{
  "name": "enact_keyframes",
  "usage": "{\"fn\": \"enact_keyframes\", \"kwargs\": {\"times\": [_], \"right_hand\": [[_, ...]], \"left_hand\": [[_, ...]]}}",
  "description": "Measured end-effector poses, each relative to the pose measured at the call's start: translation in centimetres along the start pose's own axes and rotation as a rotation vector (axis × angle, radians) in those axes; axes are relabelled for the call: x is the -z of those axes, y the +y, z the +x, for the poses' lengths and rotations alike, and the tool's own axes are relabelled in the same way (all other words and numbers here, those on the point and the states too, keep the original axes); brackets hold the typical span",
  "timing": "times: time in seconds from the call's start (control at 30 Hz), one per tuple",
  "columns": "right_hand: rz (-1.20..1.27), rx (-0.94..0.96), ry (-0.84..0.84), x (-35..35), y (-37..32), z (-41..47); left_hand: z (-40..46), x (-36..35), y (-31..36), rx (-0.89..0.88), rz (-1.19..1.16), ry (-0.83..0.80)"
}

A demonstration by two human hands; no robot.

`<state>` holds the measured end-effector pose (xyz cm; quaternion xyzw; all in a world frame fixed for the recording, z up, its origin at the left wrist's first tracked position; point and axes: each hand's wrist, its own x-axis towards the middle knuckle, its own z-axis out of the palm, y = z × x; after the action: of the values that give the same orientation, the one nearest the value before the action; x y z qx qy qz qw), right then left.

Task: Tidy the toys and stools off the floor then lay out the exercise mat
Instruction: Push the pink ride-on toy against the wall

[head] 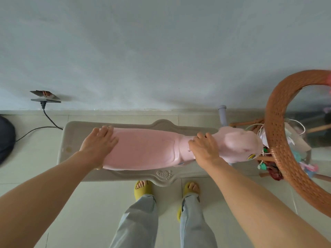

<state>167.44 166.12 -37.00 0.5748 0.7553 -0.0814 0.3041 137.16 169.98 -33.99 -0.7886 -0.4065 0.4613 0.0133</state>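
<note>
My left hand lies flat, fingers straight, on the tail of the pink toy; my right hand curls round its neck, steadying both ends for a lift. The toy sits on a beige base by the wall. A wicker chair crowds the right; a cable trails left.

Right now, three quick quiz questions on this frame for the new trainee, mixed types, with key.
1. True or false: the pink ride-on toy sits on a beige base.
2. Which hand grips the toy at its narrow neck: left or right?
3. Multiple choice: what stands at the right edge? A) wicker chair B) ladder C) bicycle

Key: 1 true; 2 right; 3 A.
</note>
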Motion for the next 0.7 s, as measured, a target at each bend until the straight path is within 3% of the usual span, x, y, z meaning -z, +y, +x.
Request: {"fn": "enact_keyframes", "kwargs": {"times": [0.17,0.7], "right_hand": [[-0.015,0.022,-0.021,-4.6,2.1,5.7],[-0.041,-0.016,-0.002,-10.3,7.9,10.4]], "left_hand": [[6.9,-0.6,2.5,-0.017,-0.037,-0.022],[15.6,1.4,7.0,-0.038,-0.029,0.02]]}}
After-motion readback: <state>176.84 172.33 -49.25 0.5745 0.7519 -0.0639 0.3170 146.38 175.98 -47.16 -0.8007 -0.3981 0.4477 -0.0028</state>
